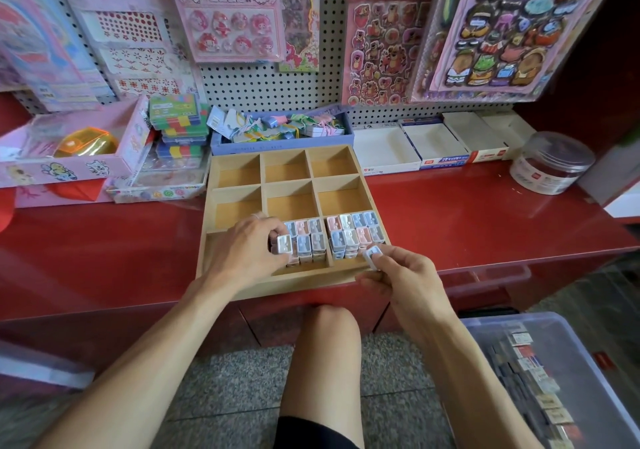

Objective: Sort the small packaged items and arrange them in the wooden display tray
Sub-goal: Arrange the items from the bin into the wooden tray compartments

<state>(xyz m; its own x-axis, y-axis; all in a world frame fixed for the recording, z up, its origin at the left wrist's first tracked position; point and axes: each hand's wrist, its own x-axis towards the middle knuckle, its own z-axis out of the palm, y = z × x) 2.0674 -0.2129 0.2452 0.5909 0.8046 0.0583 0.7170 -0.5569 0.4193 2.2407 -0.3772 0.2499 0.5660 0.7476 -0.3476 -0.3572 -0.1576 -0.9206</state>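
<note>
Each hand, the left hand [258, 240] and the right hand [398, 275], pinches a little pack, and a bump could topple the standing packs [356, 235] in the wooden tray [207, 240].

Bare forearms, no sleeves. Left hand [254, 246] ring on one finger. Black shorts [313, 433] at 6 o'clock.

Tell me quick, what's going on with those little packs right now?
Left hand grips a white pack; right hand pinches another. Wooden tray: two front compartments part filled, rest bare. Nothing blocking.
</note>
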